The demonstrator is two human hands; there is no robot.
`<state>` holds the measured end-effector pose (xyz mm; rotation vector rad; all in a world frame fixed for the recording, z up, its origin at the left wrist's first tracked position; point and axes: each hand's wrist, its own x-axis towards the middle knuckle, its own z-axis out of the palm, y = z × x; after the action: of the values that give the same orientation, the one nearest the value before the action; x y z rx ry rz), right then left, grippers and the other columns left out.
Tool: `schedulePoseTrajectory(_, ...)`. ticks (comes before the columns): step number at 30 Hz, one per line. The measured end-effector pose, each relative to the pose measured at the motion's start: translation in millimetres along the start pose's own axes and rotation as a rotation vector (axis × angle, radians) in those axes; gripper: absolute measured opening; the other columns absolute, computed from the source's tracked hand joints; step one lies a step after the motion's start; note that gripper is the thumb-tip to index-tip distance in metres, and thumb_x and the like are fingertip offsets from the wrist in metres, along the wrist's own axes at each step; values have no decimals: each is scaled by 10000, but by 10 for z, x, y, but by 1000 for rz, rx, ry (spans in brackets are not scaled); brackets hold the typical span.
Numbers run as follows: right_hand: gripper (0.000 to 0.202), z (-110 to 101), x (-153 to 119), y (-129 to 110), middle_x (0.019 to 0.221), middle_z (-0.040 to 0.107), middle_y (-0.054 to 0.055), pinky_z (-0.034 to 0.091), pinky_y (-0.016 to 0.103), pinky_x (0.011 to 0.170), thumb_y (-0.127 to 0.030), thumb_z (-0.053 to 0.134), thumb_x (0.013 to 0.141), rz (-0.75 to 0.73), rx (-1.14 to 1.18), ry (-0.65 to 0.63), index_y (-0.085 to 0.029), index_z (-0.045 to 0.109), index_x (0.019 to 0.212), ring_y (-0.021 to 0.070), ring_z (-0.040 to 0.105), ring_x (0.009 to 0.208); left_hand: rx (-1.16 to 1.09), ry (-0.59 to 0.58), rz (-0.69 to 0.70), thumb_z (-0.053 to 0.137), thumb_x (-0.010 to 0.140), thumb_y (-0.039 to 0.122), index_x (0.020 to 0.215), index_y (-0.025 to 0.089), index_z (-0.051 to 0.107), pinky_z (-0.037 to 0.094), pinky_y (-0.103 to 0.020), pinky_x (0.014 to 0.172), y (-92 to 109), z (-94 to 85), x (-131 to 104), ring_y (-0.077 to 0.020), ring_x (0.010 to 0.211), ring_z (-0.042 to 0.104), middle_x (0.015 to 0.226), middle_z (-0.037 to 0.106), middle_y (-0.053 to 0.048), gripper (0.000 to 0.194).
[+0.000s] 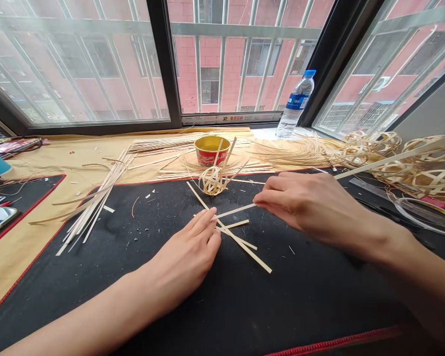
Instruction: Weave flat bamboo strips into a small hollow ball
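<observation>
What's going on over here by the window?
A person is working with thin, pale strips on a black mat. The left hand presses down on some crossed strips, while the right hand pinches a long strip running out from under the left fingertips. Just beyond sits a small woven ball with loose ends sticking up, in front of a red and gold bowl. More loose strips lie off to the left.

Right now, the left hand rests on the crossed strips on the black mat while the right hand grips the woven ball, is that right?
Not quite: the head view shows the right hand gripping a pale strip, with the woven ball apart from it. The left hand does rest on the crossed strips.
</observation>
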<state>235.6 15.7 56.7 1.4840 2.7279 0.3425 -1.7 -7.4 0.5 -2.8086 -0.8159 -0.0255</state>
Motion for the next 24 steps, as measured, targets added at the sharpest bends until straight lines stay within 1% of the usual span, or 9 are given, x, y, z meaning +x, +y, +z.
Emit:
schedulePoseTrajectory(4, 243, -10, 28, -49, 852, 670, 62, 268, 284, 546, -190, 462, 901, -49, 57, -95, -219, 697, 850, 202, 607, 726, -32, 7, 4, 388, 872, 54, 1138, 6, 579, 407, -438, 1093, -8, -1, 1, -320, 1309, 432, 1269, 571, -240, 331)
schedulePoseTrajectory(5, 227, 3, 45, -67, 857, 670, 53, 288, 278, 555, -185, 475, 896, -74, 105, -85, -220, 697, 868, 189, 610, 726, -34, 12, 7, 391, 867, 51, 1133, 7, 581, 412, -433, 1089, -10, 0, -1, -319, 1303, 440, 1261, 579, -236, 330)
schedulePoseTrajectory(8, 191, 55, 99, -96, 888, 670, 32, 355, 258, 611, -235, 511, 901, -121, 283, 19, -230, 701, 916, 161, 619, 768, -43, 13, 8, 378, 858, 36, 1134, 8, 581, 414, -423, 1089, -20, 5, -11, -314, 1305, 438, 1259, 584, -225, 344)
schedulePoseTrajectory(10, 179, 84, 128, -80, 890, 676, 24, 382, 252, 642, -249, 527, 898, -95, 345, 49, -222, 703, 896, 158, 622, 788, -52, 10, -1, 370, 866, 40, 1138, 16, 582, 400, -430, 1100, -27, 9, -15, -311, 1318, 422, 1274, 577, -218, 346)
schedulePoseTrajectory(15, 142, 142, 154, 20, 878, 703, 25, 424, 267, 668, -220, 564, 858, -16, 385, -10, -201, 701, 892, 181, 633, 794, -39, 3, -8, 400, 870, 60, 1169, 12, 570, 398, -443, 1100, -19, 21, -7, -322, 1317, 420, 1307, 548, -229, 347)
schedulePoseTrajectory(17, 149, 183, 157, 40, 869, 703, 37, 440, 279, 687, -199, 557, 849, 31, 424, 36, -190, 705, 865, 190, 633, 798, -10, 6, -26, 427, 865, 71, 1180, 18, 569, 408, -464, 1088, -6, 24, -4, -341, 1301, 436, 1325, 532, -226, 350)
schedulePoseTrajectory(20, 188, 239, 167, 20, 880, 697, 64, 464, 286, 695, -153, 531, 835, 128, 529, 160, -162, 713, 879, 185, 639, 764, 31, 12, -69, 456, 858, 87, 1154, 46, 596, 447, -510, 1036, 9, 22, -5, -383, 1265, 465, 1331, 536, -202, 330)
schedulePoseTrajectory(22, 220, 257, 186, -28, 845, 698, 53, 486, 259, 662, -152, 515, 840, 130, 733, 124, -157, 709, 944, 154, 648, 689, 34, 15, -82, 455, 859, 89, 1135, 60, 610, 475, -519, 998, 13, 17, -3, -389, 1239, 489, 1317, 553, -185, 318)
schedulePoseTrajectory(24, 202, 268, 225, -98, 769, 698, 27, 494, 226, 610, -167, 534, 833, 119, 918, 18, -161, 704, 942, 133, 649, 625, 25, 25, -84, 443, 864, 88, 1125, 64, 615, 482, -519, 987, 17, 10, 2, -379, 1228, 502, 1303, 565, -183, 313)
